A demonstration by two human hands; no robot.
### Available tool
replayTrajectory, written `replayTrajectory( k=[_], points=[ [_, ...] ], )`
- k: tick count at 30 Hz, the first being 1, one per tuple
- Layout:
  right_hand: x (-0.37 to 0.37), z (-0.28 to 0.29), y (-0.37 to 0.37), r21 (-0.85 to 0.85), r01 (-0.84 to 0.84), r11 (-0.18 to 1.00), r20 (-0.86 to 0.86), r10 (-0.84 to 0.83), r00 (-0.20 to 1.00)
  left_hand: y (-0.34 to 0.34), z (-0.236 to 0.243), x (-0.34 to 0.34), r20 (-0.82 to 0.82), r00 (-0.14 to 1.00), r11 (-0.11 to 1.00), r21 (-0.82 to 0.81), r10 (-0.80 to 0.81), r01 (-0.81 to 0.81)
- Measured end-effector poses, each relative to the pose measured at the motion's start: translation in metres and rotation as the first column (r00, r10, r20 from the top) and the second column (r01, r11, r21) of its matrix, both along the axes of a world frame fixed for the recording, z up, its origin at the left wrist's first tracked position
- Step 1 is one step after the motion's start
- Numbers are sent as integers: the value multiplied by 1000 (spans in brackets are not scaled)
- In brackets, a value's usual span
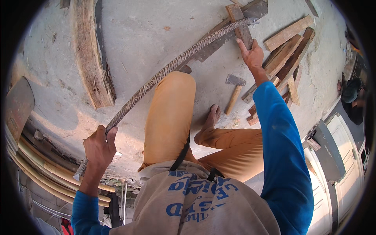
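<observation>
My left hand (pixel 100 146) grips the lower end of a long ribbed steel pry bar (pixel 174 65), which runs diagonally up to the upper right. My right hand (pixel 252 56) holds the near end of a short wooden block (pixel 243 35), its fingers round the edge. The bar's forked tip (pixel 252 22) lies across this block, which rests over a longer dark board (pixel 214 48) on the concrete floor. A hammer (pixel 234 94) with a wooden handle lies between my bare right foot (pixel 210 117) and the loose boards.
Loose wooden pieces (pixel 288 32) lie at the right. A long weathered plank (pixel 88 51) lies at the upper left. A metal sheet (pixel 19 102) and long poles (pixel 51 168) sit at the left edge. Pale panels (pixel 340 152) and dark clutter (pixel 351 92) line the right edge.
</observation>
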State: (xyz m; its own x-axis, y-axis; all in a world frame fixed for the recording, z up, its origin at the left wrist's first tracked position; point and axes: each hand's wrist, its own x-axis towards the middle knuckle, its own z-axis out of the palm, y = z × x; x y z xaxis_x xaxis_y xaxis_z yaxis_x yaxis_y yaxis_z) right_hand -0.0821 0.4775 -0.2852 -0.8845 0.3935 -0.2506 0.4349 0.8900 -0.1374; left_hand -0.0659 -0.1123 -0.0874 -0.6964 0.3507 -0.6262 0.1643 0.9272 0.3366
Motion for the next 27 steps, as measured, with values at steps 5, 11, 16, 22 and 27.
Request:
replayTrajectory(
  k=[5,11,16,22,27],
  points=[
    [-3,14,-11,-112,62,992,80,-53,995,-25,-105,39,-45,996,994,82,75,-71],
    [-4,34,-17,-138,88,986,193,-61,979,-3,-120,49,-103,983,983,-88,151,-160],
    [-7,29,-7,-165,64,984,203,-29,979,-10,-174,61,-191,946,931,-210,261,-299],
    [-22,33,-13,-252,87,964,-306,-165,938,-12,-96,79,-188,958,955,-162,217,-248],
    [-60,51,-8,-359,-306,882,-541,71,838,-43,-56,111,-160,961,963,-117,224,-244]
  ],
)
